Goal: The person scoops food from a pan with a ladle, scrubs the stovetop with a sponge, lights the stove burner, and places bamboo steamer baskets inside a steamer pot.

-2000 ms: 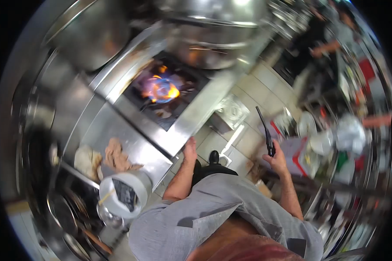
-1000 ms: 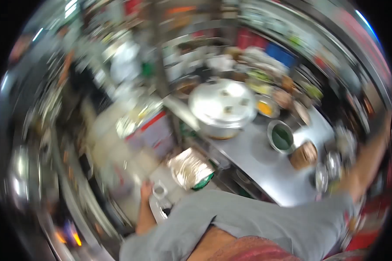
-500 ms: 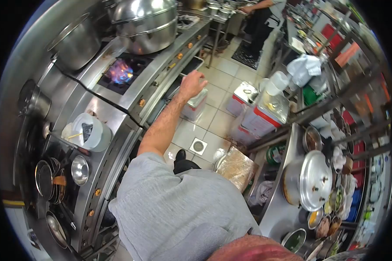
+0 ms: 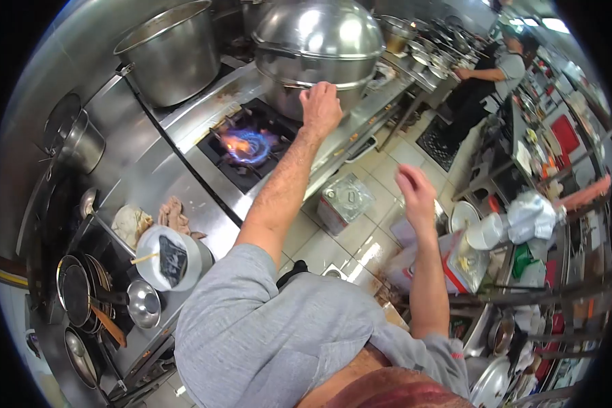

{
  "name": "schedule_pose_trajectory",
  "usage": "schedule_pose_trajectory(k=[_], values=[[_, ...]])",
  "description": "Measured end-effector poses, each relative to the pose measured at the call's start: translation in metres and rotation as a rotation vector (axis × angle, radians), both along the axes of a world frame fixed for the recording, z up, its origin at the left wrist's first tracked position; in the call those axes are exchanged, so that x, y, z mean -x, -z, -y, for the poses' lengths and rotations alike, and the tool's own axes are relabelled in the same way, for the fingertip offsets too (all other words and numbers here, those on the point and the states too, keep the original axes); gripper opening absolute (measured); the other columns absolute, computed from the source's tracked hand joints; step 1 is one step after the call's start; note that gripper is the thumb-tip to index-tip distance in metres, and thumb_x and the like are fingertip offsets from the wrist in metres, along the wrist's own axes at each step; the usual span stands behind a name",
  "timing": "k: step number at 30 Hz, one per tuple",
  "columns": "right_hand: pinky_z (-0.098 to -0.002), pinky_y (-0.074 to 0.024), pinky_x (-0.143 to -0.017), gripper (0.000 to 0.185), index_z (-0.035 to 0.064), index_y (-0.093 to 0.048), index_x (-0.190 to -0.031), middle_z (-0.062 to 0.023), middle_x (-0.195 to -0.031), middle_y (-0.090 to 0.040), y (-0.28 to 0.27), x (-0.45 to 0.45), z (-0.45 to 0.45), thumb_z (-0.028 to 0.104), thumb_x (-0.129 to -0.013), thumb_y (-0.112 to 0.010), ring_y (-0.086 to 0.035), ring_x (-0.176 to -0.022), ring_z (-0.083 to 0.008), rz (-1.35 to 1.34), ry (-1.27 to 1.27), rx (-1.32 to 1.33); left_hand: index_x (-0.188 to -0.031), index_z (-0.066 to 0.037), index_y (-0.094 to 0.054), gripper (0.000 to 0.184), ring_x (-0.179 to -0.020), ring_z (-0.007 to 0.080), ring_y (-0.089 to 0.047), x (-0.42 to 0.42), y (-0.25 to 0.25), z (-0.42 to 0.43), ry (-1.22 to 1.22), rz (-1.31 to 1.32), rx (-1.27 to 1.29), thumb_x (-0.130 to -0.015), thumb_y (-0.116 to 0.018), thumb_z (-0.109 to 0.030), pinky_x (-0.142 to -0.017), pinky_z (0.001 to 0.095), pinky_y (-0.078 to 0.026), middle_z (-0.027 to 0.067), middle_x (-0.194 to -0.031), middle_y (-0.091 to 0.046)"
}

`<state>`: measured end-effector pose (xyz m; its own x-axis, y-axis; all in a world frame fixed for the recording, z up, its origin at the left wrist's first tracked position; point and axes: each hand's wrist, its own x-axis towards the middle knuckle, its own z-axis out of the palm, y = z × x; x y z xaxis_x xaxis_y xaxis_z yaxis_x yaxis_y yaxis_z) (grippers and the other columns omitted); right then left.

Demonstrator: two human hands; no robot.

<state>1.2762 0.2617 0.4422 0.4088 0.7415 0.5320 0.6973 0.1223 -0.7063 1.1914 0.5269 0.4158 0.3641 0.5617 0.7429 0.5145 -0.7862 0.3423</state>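
Observation:
A large domed steel pot stands on the range, its rounded lid above a wide lower part. My left hand is in front of its side handle, fingers curled; whether they touch the handle is hidden. My right hand hangs over the floor to the right, its fingers bent together with nothing visible in them. Below and left of my left hand, a lit gas burner shows blue and orange flames.
A tall stockpot stands behind the burner. At left are a white bucket, frying pans and a steel bowl. A square tin sits on the tiled floor. A co-worker stands at the far counter.
My left hand has moved up to the domed pot. My right hand has come into view over the floor. The view has shifted, and more of the co-worker shows.

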Motion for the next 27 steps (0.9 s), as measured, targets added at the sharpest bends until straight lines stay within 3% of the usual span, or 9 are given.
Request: schedule_pose_trajectory(k=[2, 6, 8, 10, 12, 14, 17, 20, 27], values=[[-0.0273, -0.0441, -0.067, 0.017, -0.0005, -0.058, -0.095, -0.0109, -0.084, -0.057, 0.004, 0.001, -0.083, 0.005, -0.079, -0.055, -0.056, -0.074, -0.0191, 0.034, -0.109, -0.016, -0.1, -0.008, -0.052, 0.029, -0.102, 0.0222, -0.047, 0.003, 0.003, -0.024, -0.054, -0.016, -0.013, -0.071, -0.055, -0.008, -0.085, 0.0437, -0.03, 0.0076, -0.102, -0.052], [-0.0326, -0.0443, -0.074, 0.025, 0.001, -0.055, -0.101, -0.0135, -0.093, -0.057, 0.023, -0.012, -0.213, 0.002, -0.076, -0.055, -0.056, -0.083, -0.0259, 0.104, -0.185, 0.017, -0.094, -0.008, -0.052, 0.025, -0.095, 0.0208, -0.051, 0.012, 0.001, -0.047, -0.084, -0.185, -0.038, -0.07, -0.055, -0.011, -0.085, 0.0461, -0.029, 0.006, -0.092, -0.054], [-0.0306, -0.0436, -0.08, 0.029, 0.0028, -0.054, -0.106, -0.012, -0.104, -0.056, 0.032, -0.015, -0.261, 0.003, -0.077, -0.053, -0.055, -0.094, -0.0251, 0.397, -0.143, -0.117, -0.093, -0.009, -0.054, 0.023, -0.095, 0.0197, -0.052, 0.016, 0.001, -0.053, -0.054, -0.278, -0.015, -0.071, -0.056, -0.015, -0.085, 0.0462, -0.028, 0.0057, -0.09, -0.055], [-0.0328, -0.0422, -0.084, 0.033, 0.004, -0.053, -0.109, -0.0129, -0.104, -0.057, 0.046, -0.025, -0.291, 0.002, -0.077, -0.052, -0.055, -0.098, -0.0281, 0.451, -0.202, -0.052, -0.091, -0.01, -0.056, 0.021, -0.094, 0.0193, -0.052, 0.015, 0.004, -0.061, -0.098, -0.341, -0.013, -0.072, -0.056, -0.017, -0.085, 0.0459, -0.028, 0.0057, -0.089, -0.056], [-0.0324, -0.0422, -0.083, 0.032, 0.0027, -0.053, -0.109, -0.013, -0.1, -0.06, 0.046, -0.022, -0.301, 0.002, -0.076, -0.052, -0.057, -0.094, -0.0275, 0.197, -0.248, 0.197, -0.089, -0.01, -0.057, 0.019, -0.093, 0.0189, -0.053, 0.013, 0.003, -0.07, -0.133, -0.405, -0.012, -0.072, -0.056, -0.018, -0.085, 0.0456, -0.028, 0.0056, -0.089, -0.056], [-0.0309, -0.0434, -0.079, 0.029, 0.0007, -0.055, -0.105, -0.0106, -0.093, -0.063, 0.045, -0.023, -0.311, 0.001, -0.075, -0.051, -0.058, -0.087, -0.0231, 0.125, -0.276, 0.28, -0.085, -0.011, -0.06, 0.016, -0.091, 0.019, -0.054, 0.012, -0.003, -0.079, -0.067, -0.452, 0.05, -0.073, -0.055, -0.019, -0.084, 0.0451, -0.028, 0.0046, -0.087, -0.058], [-0.0238, -0.0419, -0.066, 0.02, -0.003, -0.06, -0.088, -0.006, -0.082, -0.062, 0.046, -0.029, -0.326, -0.002, -0.07, -0.051, -0.053, -0.074, -0.0097, -0.37, -0.403, 0.363, -0.082, -0.012, -0.062, 0.013, -0.086, 0.0191, -0.057, 0.014, -0.02, -0.087, -0.043, -0.537, 0.177, -0.073, -0.055, -0.018, -0.083, 0.0448, -0.027, 0.0042, -0.081, -0.061], [-0.0227, -0.0415, -0.065, 0.018, -0.0036, -0.06, -0.085, -0.0052, -0.081, -0.062, 0.025, -0.011, -0.326, -0.003, -0.07, -0.05, -0.053, -0.072, -0.0097, -0.512, -0.311, 0.465, -0.081, -0.014, -0.064, 0.011, -0.081, 0.0185, -0.06, 0.018, -0.026, -0.095, -0.022, -0.577, 0.249, -0.074, -0.055, -0.016, -0.081, 0.0442, -0.027, 0.0044, -0.08, -0.062], [-0.0259, -0.0429, -0.064, 0.019, -0.0034, -0.061, -0.085, -0.0072, -0.078, -0.064, 0.04, -0.006, -0.337, 0.007, -0.069, -0.058, -0.055, -0.07, -0.0118, -0.418, -0.328, 0.377, -0.078, -0.013, -0.063, 0.01, -0.078, 0.0186, -0.06, 0.027, -0.033, -0.101, 0.032, -0.632, 0.232, -0.074, -0.053, -0.015, -0.08, 0.043, -0.028, 0.0047, -0.079, -0.063]])
